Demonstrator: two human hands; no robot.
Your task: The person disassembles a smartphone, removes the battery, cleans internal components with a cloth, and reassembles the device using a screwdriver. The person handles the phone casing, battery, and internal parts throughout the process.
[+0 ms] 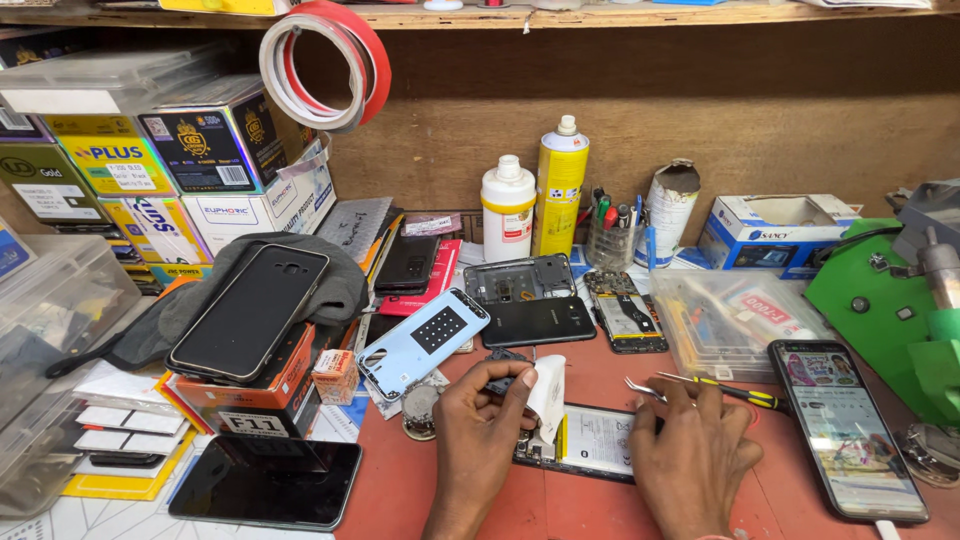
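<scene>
step: left hand [478, 425] is peeling a white film [548, 392] off the opened phone [585, 443]; looks like teardown in progress
left fingers: pinching the film's edge
right hand [693, 450]: pressing the phone flat, gripping tweezers [646, 391]
next: likely needing a slow, steady pull
phone: lying on the red desk [400, 490] under both hands, back off, insides showing
</scene>
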